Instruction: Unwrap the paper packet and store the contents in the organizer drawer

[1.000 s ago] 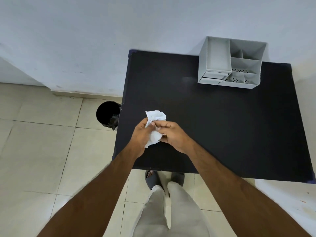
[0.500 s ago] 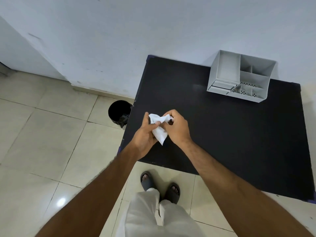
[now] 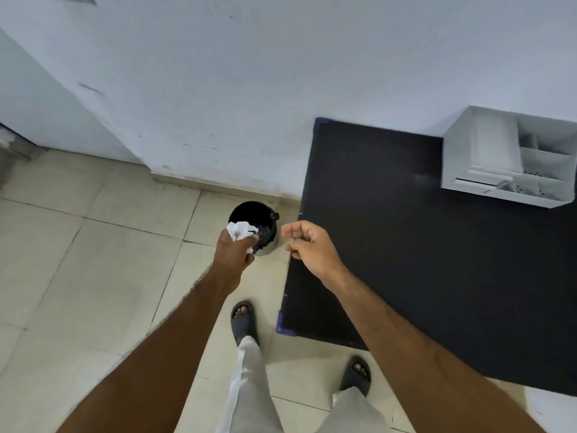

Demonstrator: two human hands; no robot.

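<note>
My left hand (image 3: 234,256) is shut on the crumpled white paper (image 3: 239,229) and holds it over the open mouth of a black bin (image 3: 249,210) on the floor. My right hand (image 3: 312,248) hovers at the left edge of the black table (image 3: 406,251). Its fingers are curled and pinched against the thumb, and whatever is between them is hidden. The grey organizer (image 3: 480,151) stands at the table's far right corner against the wall. Its low drawer (image 3: 480,179) faces me, and several open compartments are on top.
The bin stands on beige floor tiles between the wall and the table's left side. My feet in dark sandals (image 3: 245,320) are on the tiles beside the table's near left corner. A white wall runs behind everything.
Both hands held the paper together over the table before. Now my left hand has carried the paper left to the bin, my right hand has let go of it, and the view has swung left.
</note>
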